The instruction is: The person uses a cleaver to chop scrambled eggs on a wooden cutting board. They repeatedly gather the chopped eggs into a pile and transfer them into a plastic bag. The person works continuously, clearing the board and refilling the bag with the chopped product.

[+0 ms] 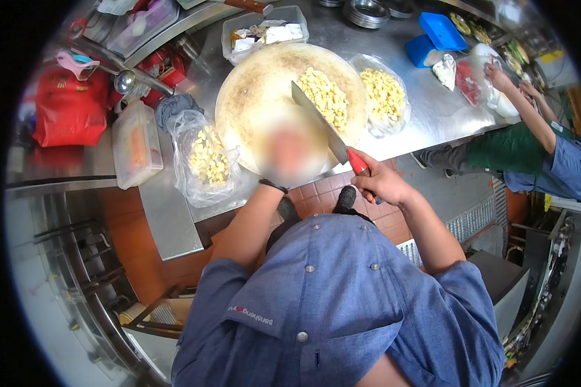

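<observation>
My right hand grips the red handle of a broad-bladed cleaver. Its blade points away from me over the round chopping block, along the left edge of a heap of chopped pale-yellow pieces, perhaps garlic or ginger. A round blur covers my left hand at the near side of the block, so its fingers and anything in them are hidden. Left of the block lies a plastic bag of yellow pieces. A second heap of pieces sits in a bag-lined container to the right.
Behind the block stands a clear plastic tub with scraps. A lidded plastic box and red bag are at left. A blue container stands right, near a co-worker's hand. The steel counter has a near edge.
</observation>
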`<state>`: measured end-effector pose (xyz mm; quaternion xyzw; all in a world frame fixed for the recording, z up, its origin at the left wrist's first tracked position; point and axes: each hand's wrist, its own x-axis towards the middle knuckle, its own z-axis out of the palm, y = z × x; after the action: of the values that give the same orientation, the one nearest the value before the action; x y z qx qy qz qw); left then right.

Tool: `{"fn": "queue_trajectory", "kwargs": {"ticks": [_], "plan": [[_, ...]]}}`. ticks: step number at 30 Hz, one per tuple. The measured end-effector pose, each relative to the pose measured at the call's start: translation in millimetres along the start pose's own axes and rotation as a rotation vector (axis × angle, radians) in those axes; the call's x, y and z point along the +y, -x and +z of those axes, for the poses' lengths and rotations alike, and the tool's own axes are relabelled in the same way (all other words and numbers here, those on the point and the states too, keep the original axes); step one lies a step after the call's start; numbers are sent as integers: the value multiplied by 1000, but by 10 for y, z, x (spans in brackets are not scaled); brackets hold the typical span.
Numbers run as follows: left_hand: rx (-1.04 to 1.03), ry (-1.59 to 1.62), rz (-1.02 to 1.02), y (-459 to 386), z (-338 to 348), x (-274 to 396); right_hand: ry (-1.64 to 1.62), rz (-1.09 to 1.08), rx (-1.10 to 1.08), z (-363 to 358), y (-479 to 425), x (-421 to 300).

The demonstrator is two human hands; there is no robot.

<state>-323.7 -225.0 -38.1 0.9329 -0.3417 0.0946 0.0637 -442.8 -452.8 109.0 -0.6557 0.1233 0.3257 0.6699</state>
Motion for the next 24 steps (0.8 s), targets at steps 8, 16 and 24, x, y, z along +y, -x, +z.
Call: {"fn": "queue_trajectory", "kwargs": {"ticks": [8,16,24], "plan": [[78,60,-20,265,212,-309,139,-35,14,460,25,-130],[96,161,-65,178,239,-384,-45,-30,37,248,21,-8],[124,298,12,-257,649,-703,-194,-9,4,101,-34,121]]}}
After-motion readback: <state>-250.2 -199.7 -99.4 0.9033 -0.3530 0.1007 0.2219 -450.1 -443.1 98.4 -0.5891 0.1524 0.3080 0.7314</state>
